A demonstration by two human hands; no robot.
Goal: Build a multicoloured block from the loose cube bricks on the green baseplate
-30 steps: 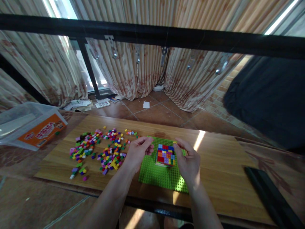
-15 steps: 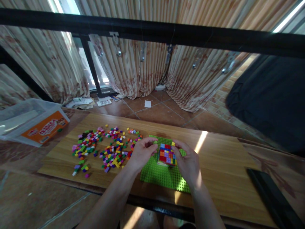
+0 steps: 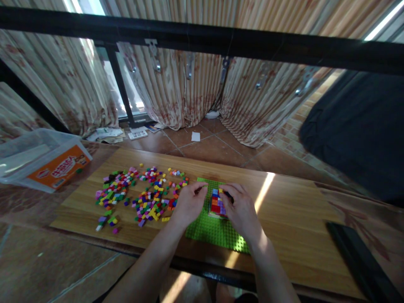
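A green studded baseplate [image 3: 214,231] lies on the wooden board. On it stands a low block of multicoloured toy bricks [image 3: 216,203], with red, blue, orange and purple on top. My right hand [image 3: 241,208] covers the block's right side, thumb and fingers pinched on a small yellow brick [image 3: 221,191] at its far edge. Just left of the block, my left hand [image 3: 191,204] hovers over the plate's left edge with thumb and fingertips together. Whatever it may hold is too small to make out.
Loose coloured bricks [image 3: 151,202] are spread in heaps over the left of the wooden board [image 3: 293,219]. A clear plastic box [image 3: 41,147] with an orange label stands at the far left. A black flat object [image 3: 362,261] lies at the right, and a dark bar [image 3: 202,38] crosses above.
My right hand has moved left over the block, bringing the yellow brick onto its far edge and hiding more of the top. My left hand has shifted only slightly, its fingers more curled.
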